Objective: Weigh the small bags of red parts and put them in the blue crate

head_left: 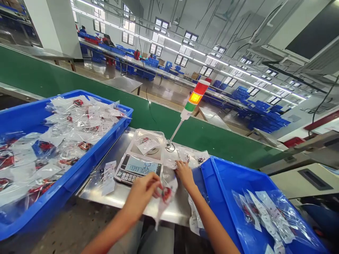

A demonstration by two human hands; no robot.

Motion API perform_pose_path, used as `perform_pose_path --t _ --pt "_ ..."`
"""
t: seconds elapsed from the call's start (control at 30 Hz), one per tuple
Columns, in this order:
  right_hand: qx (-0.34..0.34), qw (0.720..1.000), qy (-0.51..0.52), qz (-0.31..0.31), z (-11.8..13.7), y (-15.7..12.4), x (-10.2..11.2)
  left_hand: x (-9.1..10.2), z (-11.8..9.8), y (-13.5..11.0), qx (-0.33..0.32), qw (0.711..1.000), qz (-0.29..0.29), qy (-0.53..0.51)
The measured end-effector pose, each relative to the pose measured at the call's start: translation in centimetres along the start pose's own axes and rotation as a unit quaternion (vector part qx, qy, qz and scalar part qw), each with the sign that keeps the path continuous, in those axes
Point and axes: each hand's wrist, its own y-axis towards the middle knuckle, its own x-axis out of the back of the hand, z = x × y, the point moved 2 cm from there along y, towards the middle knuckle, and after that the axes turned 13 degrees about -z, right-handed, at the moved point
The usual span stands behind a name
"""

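left hand point(141, 195): narrow, pinching a clear bag point(166, 197) with a red part, above the steel tabletop point(106, 197) | right hand point(185, 174): fingers down on loose bags point(192, 158), grip unclear | digital scale point(139, 169): one bag point(147, 141) on its pan | left blue crate point(106, 144): heaped full | right blue crate point(222, 201): only a few bags point(265, 218)

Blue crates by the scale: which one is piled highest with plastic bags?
The left crate, beside the digital scale, heaped with bags; the right crate, by the right hand, holds only a few.
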Motion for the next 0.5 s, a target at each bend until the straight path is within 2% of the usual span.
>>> perform_pose_path --t 0.03,0.1,0.2,0.33,0.43,0.5 --pt "-0.004 1.0 0.012 -0.008 -0.3 0.2 0.1 -2.4 1.6 -0.1 0.016 1.0 0.017 0.002" --pt "-0.015 0.998 0.045 -0.029 -1.3 0.5 0.8 -6.0 4.4 0.1 0.021 0.998 -0.009 0.058" --pt "-0.035 0.991 0.107 -0.074 -3.2 0.8 2.4 -8.6 7.1 0.5 0.009 0.991 -0.037 0.127" --pt "-0.061 0.974 0.181 -0.119 -4.8 0.5 4.2 -8.4 8.4 -0.2 -0.029 0.975 -0.045 0.214" --pt "-0.071 0.962 0.228 -0.136 -4.3 0.3 5.0 -6.7 8.4 -1.0 -0.06 0.963 -0.056 0.257" --pt "-0.09 0.943 0.285 -0.148 -3.5 0.2 5.4 -4.9 7.6 -0.8 -0.099 0.955 -0.074 0.269"
